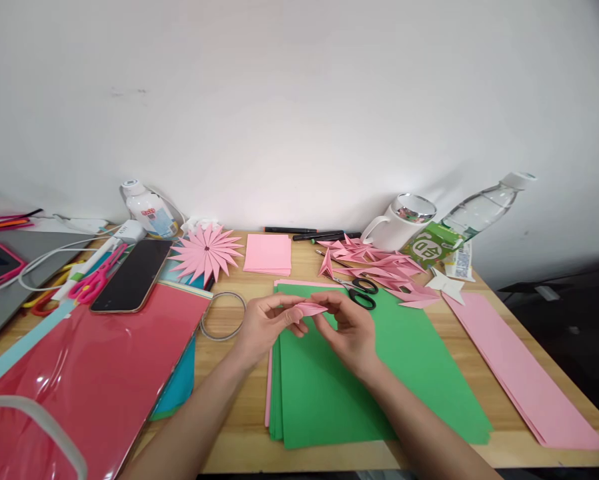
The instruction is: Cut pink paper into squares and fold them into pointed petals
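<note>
A small folded piece of pink paper (310, 309) is held between both hands, its pointed end to the right. My left hand (267, 325) pinches its left part between thumb and fingers. On the right end, the thumb and fingertips of my right hand (348, 327) close around the tip. Beneath them lies a stack of green paper sheets (404, 373) with pink edges showing at its left. Black-handled scissors (362, 293) rest at the stack's far edge. Beyond them is a heap of folded pink paper pieces (369, 263).
A pink pleated paper rosette (207, 249), square pink sheets (267, 253) and a tape roll (223, 316) lie left of centre. At left are a black phone (132, 277) and a red folder (94, 360). A white mug (398, 223), tilted bottle (484, 207) and pink strips (524, 373) occupy the right.
</note>
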The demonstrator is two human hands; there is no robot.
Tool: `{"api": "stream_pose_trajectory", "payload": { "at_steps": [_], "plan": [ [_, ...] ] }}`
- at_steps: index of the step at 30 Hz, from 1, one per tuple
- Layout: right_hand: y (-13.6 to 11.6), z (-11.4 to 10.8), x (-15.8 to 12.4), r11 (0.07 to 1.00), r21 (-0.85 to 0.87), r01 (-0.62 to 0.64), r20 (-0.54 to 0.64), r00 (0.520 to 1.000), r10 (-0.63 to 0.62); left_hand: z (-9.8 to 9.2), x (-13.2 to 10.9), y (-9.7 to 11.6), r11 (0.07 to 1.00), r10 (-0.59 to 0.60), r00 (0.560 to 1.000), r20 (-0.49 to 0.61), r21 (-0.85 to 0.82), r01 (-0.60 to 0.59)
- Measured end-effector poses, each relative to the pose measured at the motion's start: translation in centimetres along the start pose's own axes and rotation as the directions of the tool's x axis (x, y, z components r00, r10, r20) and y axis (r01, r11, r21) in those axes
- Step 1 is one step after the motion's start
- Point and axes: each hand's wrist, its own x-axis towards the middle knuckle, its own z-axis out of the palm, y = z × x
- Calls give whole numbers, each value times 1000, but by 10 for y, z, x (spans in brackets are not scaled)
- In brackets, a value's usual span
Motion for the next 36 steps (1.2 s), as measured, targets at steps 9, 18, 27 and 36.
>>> {"api": "stream_pose_trajectory", "payload": {
  "at_steps": [9, 18, 27, 36],
  "plan": [
    [-4, 3, -2, 981, 157, -113, -114, 985, 132, 4, -1, -4, 997, 75, 997, -22, -33, -76],
    [-10, 3, 0, 936, 291, -197, -96, 968, 233, 2, -2, 0, 988, 155, 988, -12, 23, -155],
    [-8, 2, 2, 854, 434, -289, 6, 948, 318, 3, -4, 0, 968, 243, 970, -2, 64, -243],
    [-7, 3, 1, 931, 307, -199, -77, 970, 232, 1, -6, -3, 915, 342, 940, -6, 230, -331]
  ]
}}
